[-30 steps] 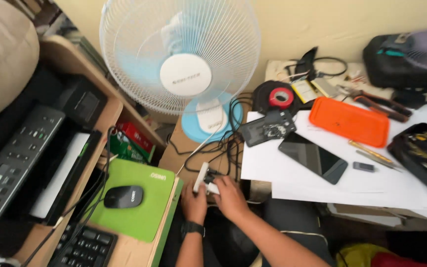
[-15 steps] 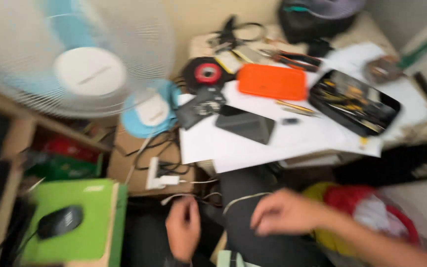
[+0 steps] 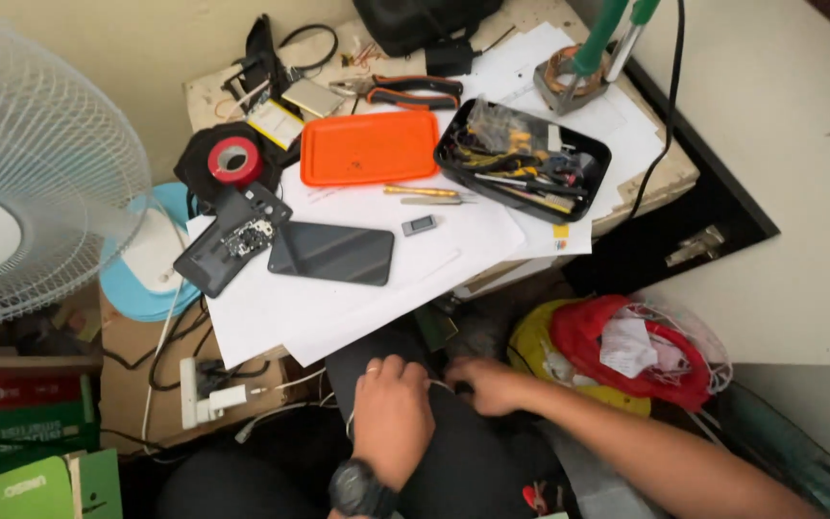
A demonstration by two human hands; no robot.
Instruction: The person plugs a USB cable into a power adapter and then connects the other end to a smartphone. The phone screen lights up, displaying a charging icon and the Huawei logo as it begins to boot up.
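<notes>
Fan [image 3: 21,192], the biggest thing, is cut off at the frame's left edge. Desk [image 3: 670,168] to its right carries paper sheets, an orange tray [image 3: 369,147] and a dark phone [image 3: 332,254]. Below the desk's front edge, the left hand [image 3: 393,415] rests loosely curled on a dark lap, touching a thin white cable [image 3: 439,384]; the right hand [image 3: 489,386] pinches something dark, indistinct in shadow, its grip hard to judge.

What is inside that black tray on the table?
The black tray holds a jumble of small hand tools with yellow and dark handles, and a clear plastic bag. Whatever lies beneath them is covered.
</notes>
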